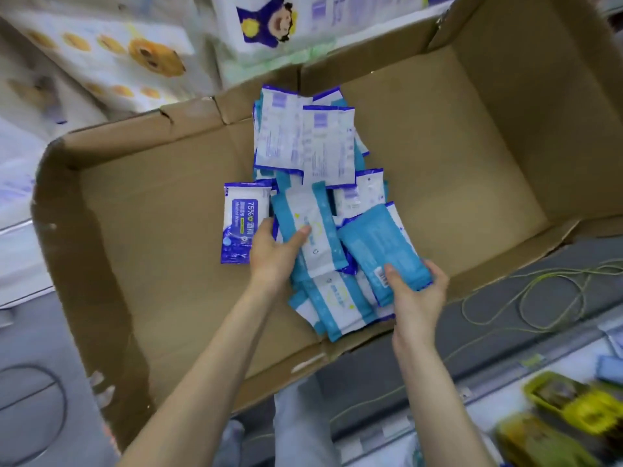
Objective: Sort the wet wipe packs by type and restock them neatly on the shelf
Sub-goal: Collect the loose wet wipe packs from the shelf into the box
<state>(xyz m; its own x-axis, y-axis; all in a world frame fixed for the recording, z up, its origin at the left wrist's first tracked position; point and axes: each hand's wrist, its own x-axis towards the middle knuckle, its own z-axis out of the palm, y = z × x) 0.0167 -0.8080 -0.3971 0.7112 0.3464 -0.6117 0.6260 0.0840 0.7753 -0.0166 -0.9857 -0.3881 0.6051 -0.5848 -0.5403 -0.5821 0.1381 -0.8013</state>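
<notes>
A large open cardboard box [161,251] lies below me with a heap of wet wipe packs in its middle. Light-blue-and-white packs [333,298] pile up at the near side. White packs with dark blue edges [296,139] lie face down at the far side. One dark blue alcohol wipe pack [241,224] lies alone to the left. My left hand [273,251] grips a light blue pack [310,227] with the thumb on top. My right hand [416,291] holds another light blue pack [377,244] by its near end.
White boxes printed with cartoon figures [141,52] stand beyond the box's far wall. A thin green cord [526,298] loops on the grey floor to the right. Yellow-green packets [573,406] sit at the lower right. A shelf edge [20,264] shows on the left.
</notes>
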